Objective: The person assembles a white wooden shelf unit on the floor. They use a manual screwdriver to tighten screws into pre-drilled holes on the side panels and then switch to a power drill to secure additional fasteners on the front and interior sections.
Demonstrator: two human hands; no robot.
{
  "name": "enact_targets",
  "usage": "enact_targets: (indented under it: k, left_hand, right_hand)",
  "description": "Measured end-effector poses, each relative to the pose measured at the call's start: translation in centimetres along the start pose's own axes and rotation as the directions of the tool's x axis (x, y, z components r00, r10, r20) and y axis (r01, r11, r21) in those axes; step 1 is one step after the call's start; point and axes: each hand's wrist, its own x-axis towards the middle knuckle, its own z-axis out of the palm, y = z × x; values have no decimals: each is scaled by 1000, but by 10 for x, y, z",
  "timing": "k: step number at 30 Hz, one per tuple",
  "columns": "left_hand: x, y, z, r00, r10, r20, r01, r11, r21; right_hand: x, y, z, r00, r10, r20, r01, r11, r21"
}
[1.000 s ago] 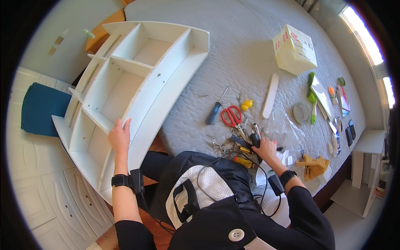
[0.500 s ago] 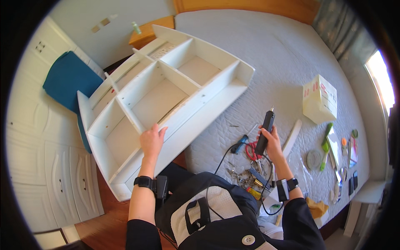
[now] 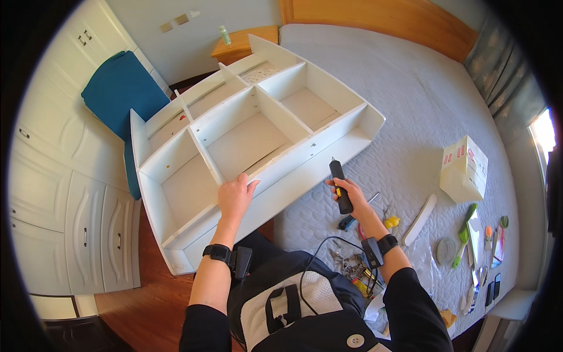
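Observation:
A white shelf unit [image 3: 287,159] with several compartments lies at a slant in front of me, its right end over the bed. My left hand [image 3: 236,198] is closed on the edge of its long near board, thumb and fingers bent over it. In my right hand [image 3: 349,196] is a slim black electric screwdriver [image 3: 340,186] with a yellow switch. Its metal tip points up and away from me, close to the shelf unit's near board; I cannot tell whether they touch.
Pliers, a screwdriver and loose metal hardware [image 3: 355,267] lie on the grey mattress [image 3: 404,146] by my right forearm. Farther right are a white box [image 3: 463,170], a white strip [image 3: 420,220], a tape roll [image 3: 446,251] and a green-handled brush [image 3: 464,234]. A blue chair [image 3: 126,88] stands behind left.
My right hand has carried the electric screwdriver left, toward the shelf unit, with its tip now leaning left. My left hand keeps its grip on the board. The whole view has shifted.

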Motion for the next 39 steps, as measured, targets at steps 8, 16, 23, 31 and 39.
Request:
enact_targets:
  k: [8,16,23,31,39]
  left_hand:
    - [-1,0,1,999,-18,28,18,1000,-10]
    - [0,-2,2,999,15,-31,-16,1000,-13]
    - [0,-1,3,1000,3,-17,-3,1000,-15]
    - [1,-3,4,1000,-3,15,4,1000,-10]
    - [0,-1,2,1000,-18,21,17,1000,13]
  right_hand:
    - [6,-10,18,997,-40,66,56,961,-269]
    - [15,-15,20,993,-60,102,91,938,-334]
    - [16,-18,20,990,-63,123,104,925,-365]
    - [23,-12,12,980,-111,167,170,900,-402]
    - [27,10,13,971,-178,162,227,903,-366]
